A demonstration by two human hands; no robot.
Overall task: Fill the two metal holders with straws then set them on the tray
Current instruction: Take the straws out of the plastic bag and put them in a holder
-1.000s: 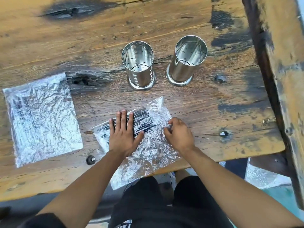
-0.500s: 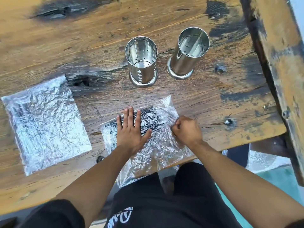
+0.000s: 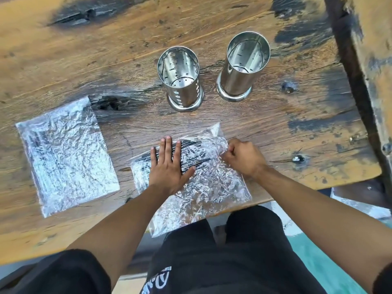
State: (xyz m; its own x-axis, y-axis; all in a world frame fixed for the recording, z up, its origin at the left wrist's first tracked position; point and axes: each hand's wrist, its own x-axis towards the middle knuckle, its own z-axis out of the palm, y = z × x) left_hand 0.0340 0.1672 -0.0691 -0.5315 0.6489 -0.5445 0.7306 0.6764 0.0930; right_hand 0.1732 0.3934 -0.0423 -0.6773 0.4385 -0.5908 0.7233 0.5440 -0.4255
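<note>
**Inspector:** State the position of your hands.

**Me:** My left hand lies flat, fingers straight, pressing on the straws inside the near plastic bag. My right hand is curled, pinching the bag's right edge. I judge I am working the bag open.

**Inspector:** Where are the task items?

**Me:** The black straws are all inside that bag, none out. A second bag lies well apart to the left on the table. The perforated holder and the plain holder stand upright beyond the bag, side by side, both empty. No tray is in view.

**Inspector:** Risks?

**Me:** First, the near bag overhangs the table edge toward my lap. If the plastic tears suddenly or I pull it toward me, straws may slide off onto the floor. Second, a sharp tug with the right hand could jerk the bag from under my flat palm, since that hand only presses and grips nothing. Third, the holders are tall on narrow bases and stand near the bag; a bag corner or a swinging wrist could tip one.
</note>
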